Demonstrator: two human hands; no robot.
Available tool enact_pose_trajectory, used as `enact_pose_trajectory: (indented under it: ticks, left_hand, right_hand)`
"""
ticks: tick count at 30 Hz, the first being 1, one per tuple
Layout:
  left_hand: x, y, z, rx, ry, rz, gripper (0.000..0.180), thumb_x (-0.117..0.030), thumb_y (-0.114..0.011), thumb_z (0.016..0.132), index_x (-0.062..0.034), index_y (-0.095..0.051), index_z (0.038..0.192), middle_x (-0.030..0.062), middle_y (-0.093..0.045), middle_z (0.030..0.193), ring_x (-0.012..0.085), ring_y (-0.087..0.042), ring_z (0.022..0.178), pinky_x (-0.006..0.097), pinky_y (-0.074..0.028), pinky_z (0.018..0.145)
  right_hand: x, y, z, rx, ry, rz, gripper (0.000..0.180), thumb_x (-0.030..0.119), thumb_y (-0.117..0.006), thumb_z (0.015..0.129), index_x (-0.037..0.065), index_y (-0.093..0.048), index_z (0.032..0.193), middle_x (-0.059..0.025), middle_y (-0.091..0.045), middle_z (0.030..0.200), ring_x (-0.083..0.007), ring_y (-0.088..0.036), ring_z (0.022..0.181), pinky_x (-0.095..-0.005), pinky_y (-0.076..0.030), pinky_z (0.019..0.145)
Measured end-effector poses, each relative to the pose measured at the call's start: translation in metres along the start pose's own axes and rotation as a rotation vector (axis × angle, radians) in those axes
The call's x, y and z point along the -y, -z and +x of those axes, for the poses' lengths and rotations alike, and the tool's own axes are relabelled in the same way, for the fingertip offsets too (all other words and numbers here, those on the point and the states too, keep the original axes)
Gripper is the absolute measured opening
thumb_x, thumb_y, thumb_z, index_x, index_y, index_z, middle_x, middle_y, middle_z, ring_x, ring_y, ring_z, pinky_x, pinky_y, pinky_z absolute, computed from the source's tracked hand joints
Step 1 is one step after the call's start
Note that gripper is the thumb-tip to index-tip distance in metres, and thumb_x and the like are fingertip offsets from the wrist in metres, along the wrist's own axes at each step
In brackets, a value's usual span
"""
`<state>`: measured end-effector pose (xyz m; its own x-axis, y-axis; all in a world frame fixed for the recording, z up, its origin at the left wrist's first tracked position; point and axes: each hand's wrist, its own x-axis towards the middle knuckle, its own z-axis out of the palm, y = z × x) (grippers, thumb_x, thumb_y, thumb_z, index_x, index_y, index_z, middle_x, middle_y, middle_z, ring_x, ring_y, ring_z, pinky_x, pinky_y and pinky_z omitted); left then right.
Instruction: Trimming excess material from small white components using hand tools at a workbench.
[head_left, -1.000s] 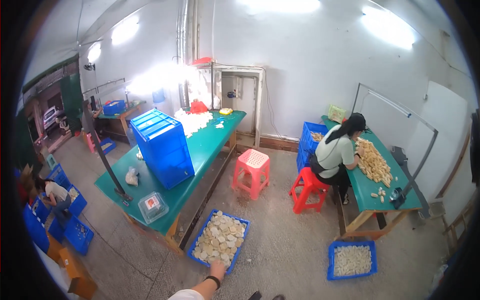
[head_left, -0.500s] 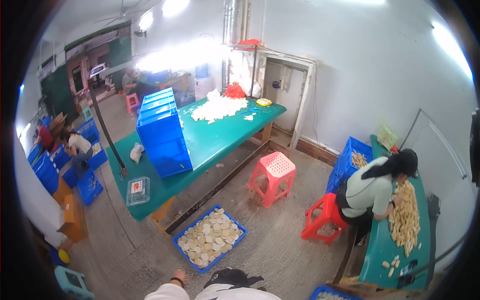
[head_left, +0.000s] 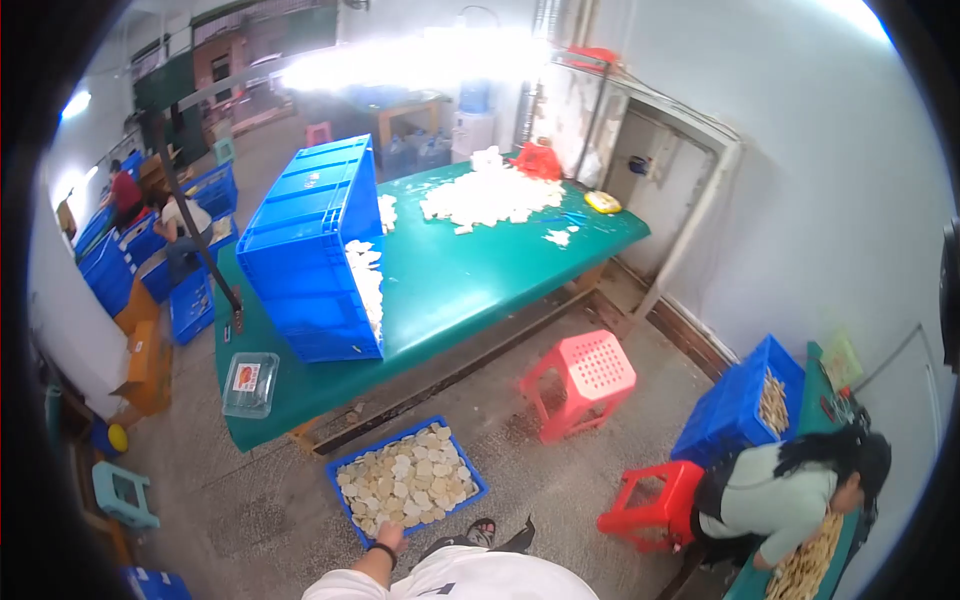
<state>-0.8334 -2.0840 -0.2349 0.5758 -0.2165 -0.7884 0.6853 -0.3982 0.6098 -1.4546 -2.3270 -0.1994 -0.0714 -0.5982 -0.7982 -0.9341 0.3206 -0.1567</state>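
Observation:
My left hand (head_left: 389, 537) hangs low at the bottom edge with a dark band on its wrist; whether it holds anything is too small to tell. It is just above the near rim of a shallow blue crate (head_left: 341, 463) on the floor, filled with pale flat pieces (head_left: 410, 478). My right hand is out of sight. Beyond the crate stands a long green table (head_left: 460, 285). On the table a big blue crate (head_left: 305, 250) lies tipped on its side, with white pieces (head_left: 365, 285) spilling from it. A larger white heap (head_left: 485, 195) lies at the table's far end.
A clear plastic box (head_left: 250, 383) sits on the table's near corner. A pink stool (head_left: 585, 378) and a red stool (head_left: 655, 500) stand to the right, by a seated person (head_left: 790, 495) and a blue crate (head_left: 735, 412). Two people (head_left: 180, 225) sit among blue crates at the left.
The view has come closer to the green table and turned left. The seated person has slid to the lower right, and the floor crate now lies just ahead of my left hand.

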Motion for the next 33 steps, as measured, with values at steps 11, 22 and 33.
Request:
enact_pose_trajectory:
  ticks: [11, 22, 33]
  left_hand:
    - [-0.148, -0.147, 0.045, 0.09, -0.103, 0.323, 0.027, -0.028, -0.048, 0.093, -0.0028, -0.057, 0.095, 0.0129, -0.063, 0.073, 0.024, -0.063, 0.058, 0.036, -0.049, 0.049]
    - [-0.179, -0.205, -0.014, -0.309, -0.042, -0.115, 0.028, -0.028, -0.045, 0.099, -0.0023, -0.055, 0.103, 0.0119, -0.06, 0.07, 0.023, -0.062, 0.055, 0.035, -0.05, 0.047]
    - [-0.398, -0.264, 0.017, -0.467, -0.739, -0.15, 0.026, -0.03, -0.052, 0.103, -0.0074, -0.062, 0.112, 0.0084, -0.061, 0.098, 0.0182, -0.06, 0.078, 0.032, -0.049, 0.067]
  right_hand:
    - [0.231, 0.129, 0.196, 0.046, 0.349, -0.472, 0.045, 0.037, -0.064, 0.089, 0.005, -0.063, 0.121, -0.0215, -0.063, 0.126, -0.0397, -0.061, 0.114, -0.0503, -0.049, 0.094]
    - [0.448, 0.292, 0.403, 0.066, 0.695, -1.252, 0.037, 0.04, -0.058, 0.091, 0.015, -0.072, 0.116, -0.0181, -0.065, 0.123, -0.0364, -0.062, 0.113, -0.0507, -0.049, 0.098]
    - [0.659, 0.315, 0.419, 0.206, 0.607, -0.528, 0.045, 0.041, -0.067, 0.088, 0.005, -0.066, 0.115, -0.0143, -0.069, 0.101, -0.0286, -0.064, 0.086, -0.0434, -0.053, 0.075]
